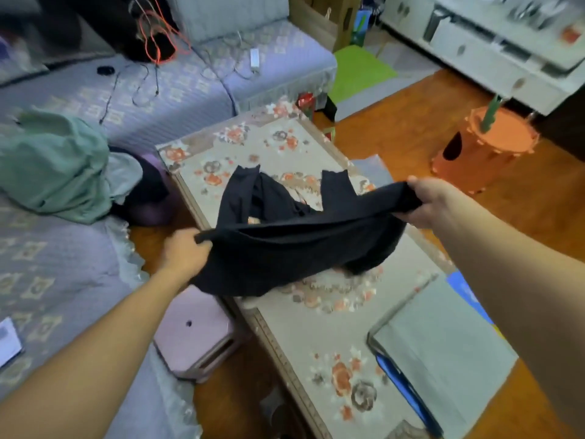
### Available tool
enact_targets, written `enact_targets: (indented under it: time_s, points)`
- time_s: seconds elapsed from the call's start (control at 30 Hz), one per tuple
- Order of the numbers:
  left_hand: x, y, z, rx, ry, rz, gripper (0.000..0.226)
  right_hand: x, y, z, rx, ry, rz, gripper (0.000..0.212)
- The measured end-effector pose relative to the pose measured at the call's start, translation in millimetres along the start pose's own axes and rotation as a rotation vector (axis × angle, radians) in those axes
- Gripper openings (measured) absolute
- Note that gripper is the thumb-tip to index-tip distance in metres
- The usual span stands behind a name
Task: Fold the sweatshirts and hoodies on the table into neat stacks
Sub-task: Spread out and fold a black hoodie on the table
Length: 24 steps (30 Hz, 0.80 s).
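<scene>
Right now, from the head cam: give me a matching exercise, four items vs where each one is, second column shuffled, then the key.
Items:
1. black sweatshirt
2. green garment
3. folded grey garment
4. pink stool

Places:
A. heaped on the sofa
B. on the floor between sofa and table
C. held up over the table by the left hand and right hand
D. flat on the table's near right corner

Pairs: 1-C, 2-A, 3-D, 4-B
</scene>
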State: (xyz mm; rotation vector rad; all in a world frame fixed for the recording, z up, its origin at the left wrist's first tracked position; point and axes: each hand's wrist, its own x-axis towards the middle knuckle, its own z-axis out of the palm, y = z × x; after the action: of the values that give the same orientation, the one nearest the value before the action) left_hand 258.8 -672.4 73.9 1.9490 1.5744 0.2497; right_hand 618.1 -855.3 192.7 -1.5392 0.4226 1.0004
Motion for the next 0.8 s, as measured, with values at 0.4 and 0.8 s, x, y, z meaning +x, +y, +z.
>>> enact_targets:
  time_s: [0.4,0.8]
  points:
    - [-51.7,193.5,-186.7,-0.407,0.924,0.527,0.019,-63.2,-189.4,4.2,0.587,-0.775,-0.532,0.034]
    - [-238.4,48.4,154.7,0.414,0.073,0.037,0.029,170.1,7.2,-188.1,-0.388,-0.197,-0.147,0.030]
